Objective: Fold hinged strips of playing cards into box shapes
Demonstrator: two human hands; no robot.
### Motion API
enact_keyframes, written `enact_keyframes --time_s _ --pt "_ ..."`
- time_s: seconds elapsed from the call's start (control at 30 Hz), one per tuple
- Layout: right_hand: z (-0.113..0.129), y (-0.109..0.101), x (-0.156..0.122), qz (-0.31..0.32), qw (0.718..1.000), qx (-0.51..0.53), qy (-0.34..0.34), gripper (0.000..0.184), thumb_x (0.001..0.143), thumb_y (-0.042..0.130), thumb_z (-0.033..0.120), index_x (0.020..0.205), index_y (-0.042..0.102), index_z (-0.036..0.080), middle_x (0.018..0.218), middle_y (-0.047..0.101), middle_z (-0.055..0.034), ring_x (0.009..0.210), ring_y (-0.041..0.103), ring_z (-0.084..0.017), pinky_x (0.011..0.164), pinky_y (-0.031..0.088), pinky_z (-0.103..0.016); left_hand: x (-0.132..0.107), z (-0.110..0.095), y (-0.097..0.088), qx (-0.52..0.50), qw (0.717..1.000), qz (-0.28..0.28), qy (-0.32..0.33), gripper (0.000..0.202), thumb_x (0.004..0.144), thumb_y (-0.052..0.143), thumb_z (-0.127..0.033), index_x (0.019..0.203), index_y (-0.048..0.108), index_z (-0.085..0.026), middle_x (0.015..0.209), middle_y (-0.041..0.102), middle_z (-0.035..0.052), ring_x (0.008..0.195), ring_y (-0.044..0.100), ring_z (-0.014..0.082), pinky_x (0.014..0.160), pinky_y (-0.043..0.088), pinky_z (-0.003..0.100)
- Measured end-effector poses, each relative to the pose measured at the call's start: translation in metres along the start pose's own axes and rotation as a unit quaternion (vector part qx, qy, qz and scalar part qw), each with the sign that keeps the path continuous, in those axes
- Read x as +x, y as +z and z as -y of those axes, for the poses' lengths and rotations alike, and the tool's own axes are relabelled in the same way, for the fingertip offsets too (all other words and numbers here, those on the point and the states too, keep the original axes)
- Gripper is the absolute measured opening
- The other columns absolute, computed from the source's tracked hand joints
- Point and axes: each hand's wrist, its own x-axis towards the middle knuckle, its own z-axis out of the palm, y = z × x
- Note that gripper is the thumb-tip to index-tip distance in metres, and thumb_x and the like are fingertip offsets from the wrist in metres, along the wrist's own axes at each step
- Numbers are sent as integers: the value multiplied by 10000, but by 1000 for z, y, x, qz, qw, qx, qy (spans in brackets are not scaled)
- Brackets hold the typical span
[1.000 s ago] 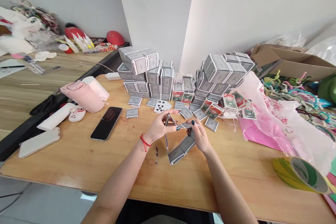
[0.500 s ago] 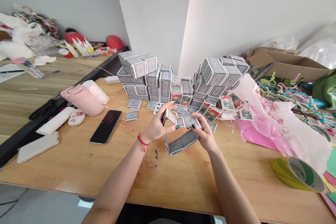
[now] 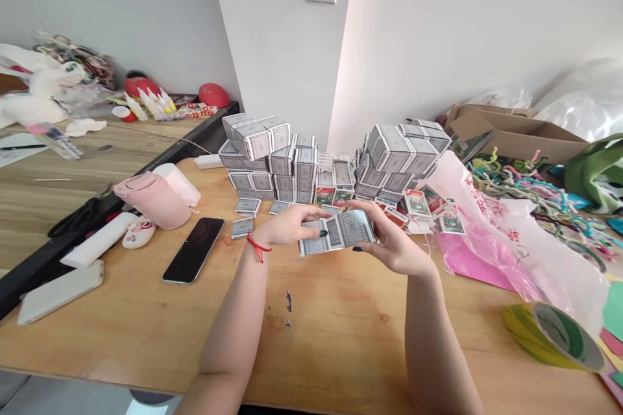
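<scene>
Between my two hands is a structure of joined playing cards (image 3: 343, 231) with grey patterned backs, held above the table with a flat face toward me. My left hand (image 3: 287, 227) grips its left end, thumb lying across the front. On its right end my right hand (image 3: 396, 243) has closed, thumb along the lower edge and fingers at the top. Behind stand a left pile of card blocks (image 3: 294, 165) and a right pile of card blocks (image 3: 389, 155). Small folded cards (image 3: 243, 228) lie near my left wrist. The structure's far side is hidden.
A black phone (image 3: 193, 250), a pink pouch (image 3: 153, 200) and a white power bank (image 3: 61, 292) lie to the left. At right are a roll of yellow-green tape (image 3: 520, 331), a pink plastic bag (image 3: 479, 253), card packs (image 3: 417, 203) and a cardboard box (image 3: 523, 133).
The card structure has turned from an open frame showing its hollow inside to a flat face toward me. Both hands have shifted their grip around it, and the view has tilted up slightly.
</scene>
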Motion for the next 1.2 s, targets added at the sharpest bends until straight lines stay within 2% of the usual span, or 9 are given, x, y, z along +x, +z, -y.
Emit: enact_keyframes --time_s 0.1,0.2,0.27,0.37,0.53,0.7,0.8,0.97,1.2 --pt "5 -2 -1 26 1000 13 -12 630 793 554 200 1358 283 273 1318 392 -92 1201 384 -257 961 381 -414 5 4 5 -71 997 37 -19 245 712 616 -309 885 615 -136 839 652 58 762 602 165 656 449 255" --pt "3 1 0 8 996 91 -9 687 786 584 242 1380 243 292 1419 307 -52 1286 302 -240 1031 320 -404 7 0 8 -87 996 9 6 205 711 627 -323 728 579 -125 696 601 16 638 546 116 577 400 208" --pt "-2 4 3 -36 988 153 14 677 780 601 293 1372 272 293 1432 303 -33 1296 300 -235 1044 309 -401 7 -3 8 -105 994 -16 12 211 730 611 -329 737 570 -122 705 592 17 643 537 110 585 394 205" --pt "-8 10 10 -102 971 209 61 510 802 569 366 1286 441 270 1353 437 -31 1248 385 -237 1028 330 -403 5 -7 5 -96 993 -65 -1 221 754 583 -342 782 573 -123 741 601 28 665 542 118 596 396 210" --pt "-12 21 18 -123 937 312 99 401 844 456 464 1149 580 237 1151 608 -57 1035 570 -242 879 458 -417 5 -6 5 -51 992 -117 -11 236 759 570 -370 766 588 -134 747 618 27 672 551 132 587 396 214" --pt "-16 26 20 -206 938 267 81 460 835 452 484 1236 499 266 1277 518 -37 1173 462 -239 943 407 -395 15 1 18 -111 985 -134 -9 299 751 583 -395 910 602 -142 778 647 48 719 587 157 620 425 231" --pt "-15 24 20 -213 945 243 58 485 837 416 515 1238 499 254 1287 510 -35 1205 432 -245 1000 342 -403 22 3 31 -170 979 -113 4 361 737 597 -420 969 607 -143 828 658 65 734 598 163 658 442 251" --pt "-14 14 15 -179 940 290 25 534 793 469 530 1246 481 246 1218 562 -50 1122 506 -256 963 372 -409 27 0 45 -252 964 -89 -1 380 707 610 -476 852 640 -126 770 641 43 642 562 121 600 422 223" --pt "-16 10 10 -200 936 288 14 518 696 610 495 1153 534 263 1153 589 -67 966 582 -246 823 471 -375 26 0 46 -272 953 -96 -88 360 640 664 -456 622 596 -102 535 548 -1 461 469 84 450 322 202"
